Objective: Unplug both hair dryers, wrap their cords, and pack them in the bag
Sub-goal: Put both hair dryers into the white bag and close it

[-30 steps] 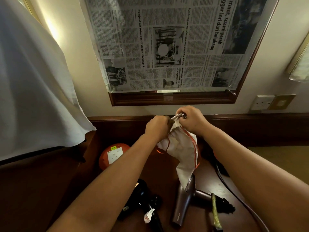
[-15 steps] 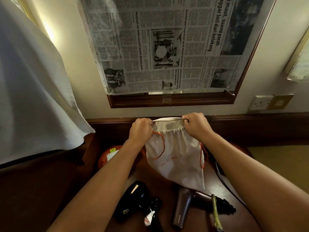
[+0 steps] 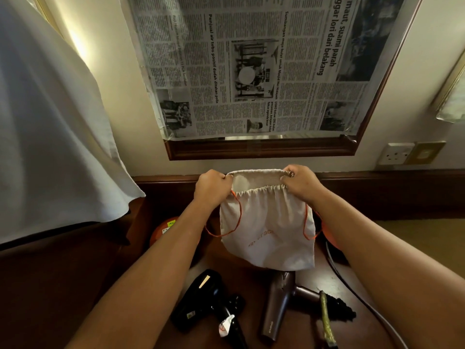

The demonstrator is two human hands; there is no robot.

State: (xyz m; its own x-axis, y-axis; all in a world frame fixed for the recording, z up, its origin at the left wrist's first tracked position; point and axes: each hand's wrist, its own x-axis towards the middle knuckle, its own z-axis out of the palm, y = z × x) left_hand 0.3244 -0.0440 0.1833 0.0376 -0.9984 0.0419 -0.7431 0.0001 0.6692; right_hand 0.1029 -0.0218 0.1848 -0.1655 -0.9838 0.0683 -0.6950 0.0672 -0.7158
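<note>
Head view: the drawstring bag (image 3: 268, 230) is held above the table (image 3: 63, 285), its mouth stretched wide between the left hand (image 3: 212, 188) and right hand (image 3: 303, 183), each grip pinching a side of the gathered rim, presumably so a dryer can be dropped in. The black hair dryer (image 3: 206, 301) and grey hair dryer (image 3: 279, 306), cords bundled, are seen lying beneath. An orange extension reel (image 3: 164, 230) and a loose cable (image 3: 352, 290) lie nearby.
</note>
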